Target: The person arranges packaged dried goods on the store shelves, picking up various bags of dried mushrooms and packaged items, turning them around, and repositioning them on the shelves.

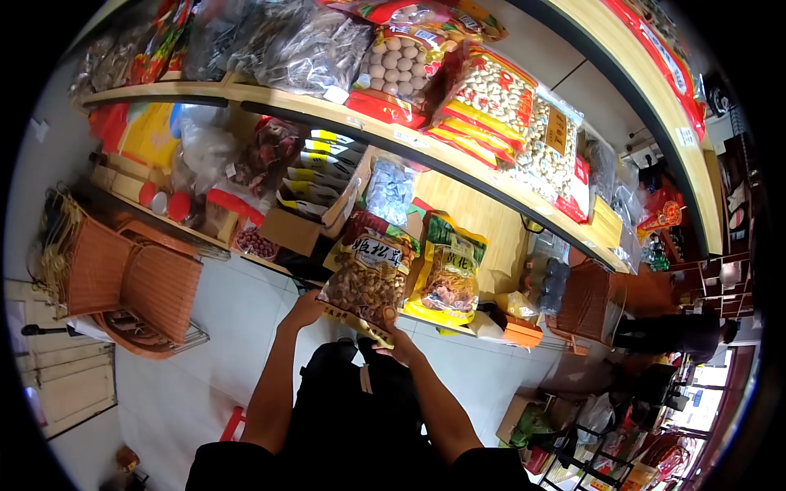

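A large clear-fronted bag of dried mushrooms (pixel 368 274), with dark red and yellow print, is held tilted in front of the lower shelf. My left hand (pixel 304 309) grips its lower left corner. At its lower right edge, my right hand (pixel 399 344) is closed on the same bag. Just right of it, a yellow and green bag (pixel 449 274) lies on the lower shelf. Behind the held bag are a pale blue-grey plastic packet (pixel 390 192) and an open cardboard box (pixel 293 231) beside a row of dark and yellow packets (pixel 321 176).
Above runs an upper shelf (pixel 385 129) with bagged dried goods, including a bag of round dried fruit (pixel 399 69). Wicker chairs (pixel 161 282) stand at the left. A person in dark clothes (pixel 675 334) is at the far right, above a black rack (pixel 589 446) of goods.
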Tool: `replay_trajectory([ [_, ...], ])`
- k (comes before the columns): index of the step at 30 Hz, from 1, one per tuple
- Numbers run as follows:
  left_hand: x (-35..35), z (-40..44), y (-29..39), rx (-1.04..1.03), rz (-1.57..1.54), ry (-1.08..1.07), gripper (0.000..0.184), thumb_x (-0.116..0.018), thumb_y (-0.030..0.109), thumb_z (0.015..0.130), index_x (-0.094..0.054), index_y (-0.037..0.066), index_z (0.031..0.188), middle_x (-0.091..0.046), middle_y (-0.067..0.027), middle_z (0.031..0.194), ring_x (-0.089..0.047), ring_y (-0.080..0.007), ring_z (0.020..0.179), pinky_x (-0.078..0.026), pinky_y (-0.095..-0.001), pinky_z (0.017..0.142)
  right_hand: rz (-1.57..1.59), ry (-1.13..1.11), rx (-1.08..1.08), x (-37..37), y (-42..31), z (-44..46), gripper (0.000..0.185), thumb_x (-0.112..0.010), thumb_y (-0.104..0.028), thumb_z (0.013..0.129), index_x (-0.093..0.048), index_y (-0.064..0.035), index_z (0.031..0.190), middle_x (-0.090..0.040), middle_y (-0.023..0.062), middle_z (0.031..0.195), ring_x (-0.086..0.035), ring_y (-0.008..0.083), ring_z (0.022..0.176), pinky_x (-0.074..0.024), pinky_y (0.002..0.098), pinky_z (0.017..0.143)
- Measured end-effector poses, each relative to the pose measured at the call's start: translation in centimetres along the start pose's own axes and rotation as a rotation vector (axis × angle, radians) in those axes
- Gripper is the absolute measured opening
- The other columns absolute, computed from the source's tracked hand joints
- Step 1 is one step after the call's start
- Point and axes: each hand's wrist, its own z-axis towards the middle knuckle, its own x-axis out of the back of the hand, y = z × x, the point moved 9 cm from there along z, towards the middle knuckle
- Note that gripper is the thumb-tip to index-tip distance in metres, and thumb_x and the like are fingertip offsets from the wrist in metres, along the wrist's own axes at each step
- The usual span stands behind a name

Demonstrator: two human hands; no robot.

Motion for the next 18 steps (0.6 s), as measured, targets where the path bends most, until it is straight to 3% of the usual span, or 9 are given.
replay_trajectory([
  [1,-0.1,-0.3,-0.3,0.013,0.005,-0.004,0.042,-0.053,0.016,0.080,-0.057,-0.004,0.116,-0.061,-0.0253,0.115,-0.058,-0.0367,0.109,-0.044,-0.0403,0.090,0.027,-0.045,-0.002,-0.6,0.1,0.0,0.059,-0.051,-0.058,0.090,-0.047,-0.0115,0.126,-0.065,0.0090,0.102,-0.067,0.0269,0.074,-0.0571,0.0416,0.070],
  [6,-1.2,-0.6,-1.5,0.036,-0.015,0.002,0.043,-0.053,0.018,0.080,-0.057,-0.002,0.118,-0.062,-0.0227,0.116,-0.058,-0.0338,0.109,-0.044,-0.0384,0.091,-0.013,-0.030,-0.033,-2.1,-1.0,-1.5,0.055,-0.054,-0.055,0.091,-0.048,-0.0140,0.127,-0.065,0.0088,0.104,-0.067,0.0273,0.077,-0.0586,0.0412,0.070],
  [8,-1.3,-1.2,-1.2,0.057,0.004,0.080,0.043,-0.052,0.018,0.081,-0.056,-0.003,0.118,-0.063,-0.0212,0.112,-0.061,-0.0299,0.099,-0.047,-0.0372,0.086,-0.085,0.021,-0.030,-1.7,-0.8,-1.3,0.053,-0.055,-0.053,0.091,-0.048,-0.0145,0.127,-0.065,0.0089,0.105,-0.067,0.0273,0.078,-0.0591,0.0407,0.069],
  [14,-4.0,0.8,-5.4,0.104,-0.165,0.001,0.037,-0.055,0.017,0.081,-0.058,-0.002,0.112,-0.064,-0.0124,0.095,-0.061,-0.0188,0.081,-0.049,-0.0343,0.069,-0.066,0.035,0.173,-2.0,-3.1,-1.6,0.045,-0.059,-0.036,0.092,-0.050,-0.0064,0.125,-0.063,0.0118,0.109,-0.067,0.0257,0.090,-0.0598,0.0381,0.070],
  [18,-4.5,-0.5,-5.2,0.160,-0.200,-0.061,0.033,-0.053,0.021,0.084,-0.059,0.001,0.110,-0.063,-0.0112,0.092,-0.062,-0.0199,0.082,-0.051,-0.0367,0.072,-0.195,0.050,0.349,-2.7,-5.3,-3.9,0.040,-0.060,-0.029,0.092,-0.054,-0.0009,0.120,-0.063,0.0118,0.108,-0.065,0.0250,0.092,-0.0595,0.0382,0.071],
])
